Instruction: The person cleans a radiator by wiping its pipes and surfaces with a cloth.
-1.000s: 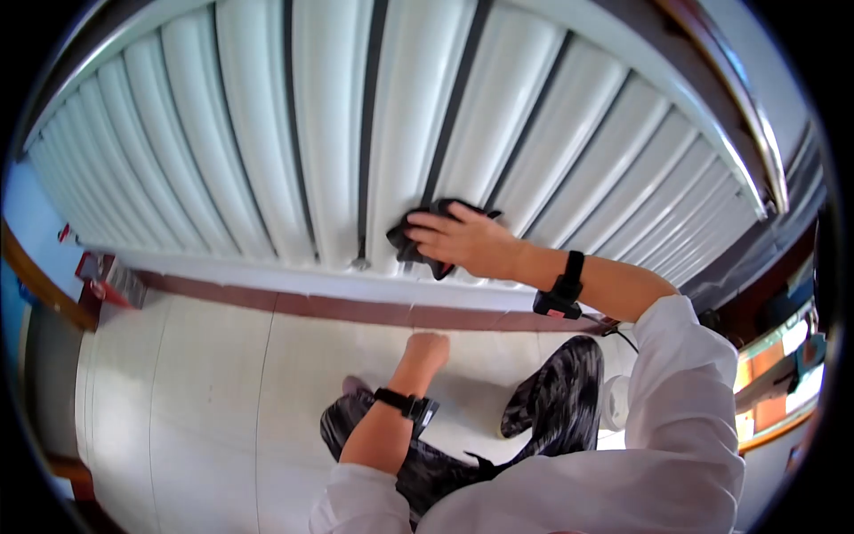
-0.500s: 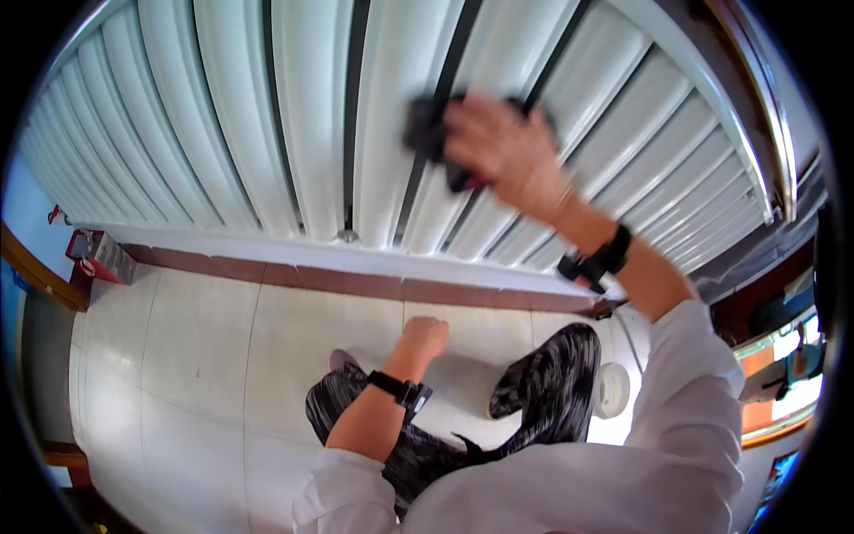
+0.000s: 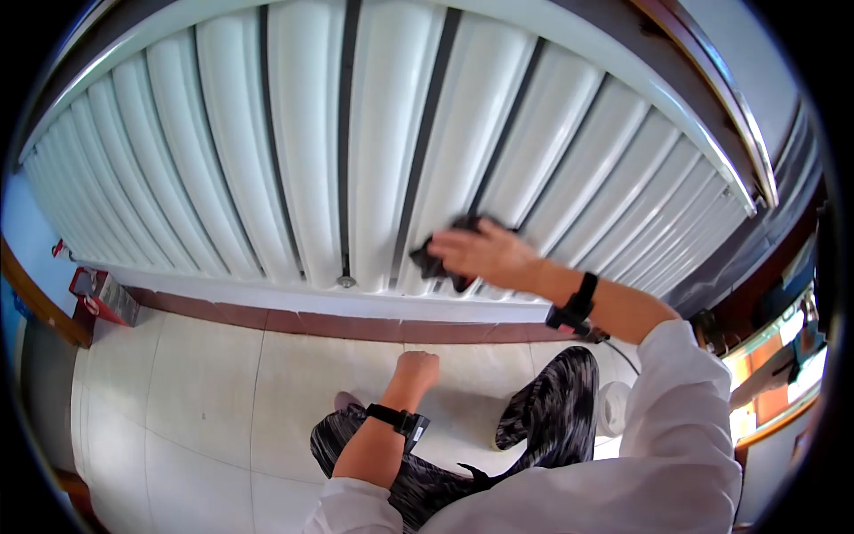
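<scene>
A white column radiator (image 3: 307, 151) fills the upper part of the head view. Against the lower part of its columns, right of the middle, my right hand (image 3: 485, 260) presses a dark cloth (image 3: 433, 263). The fingers lie over the cloth and hide part of it; hand and cloth are slightly blurred. Lower down, my left hand (image 3: 416, 367) is closed in a fist over the floor near my knee, with nothing visible in it. A black band with a small device sits on each wrist.
Below the radiator runs a reddish-brown skirting (image 3: 356, 326) above the pale tiled floor (image 3: 205, 392). A red and grey box (image 3: 107, 296) stands at the left wall. A white round container (image 3: 612, 408) is beside my right leg. A dark cable (image 3: 625, 356) hangs near my right forearm.
My right hand has moved the cloth down the radiator columns, closer to their bottom ends. The camera view has tilted up slightly. My left hand stays a fist in about the same place.
</scene>
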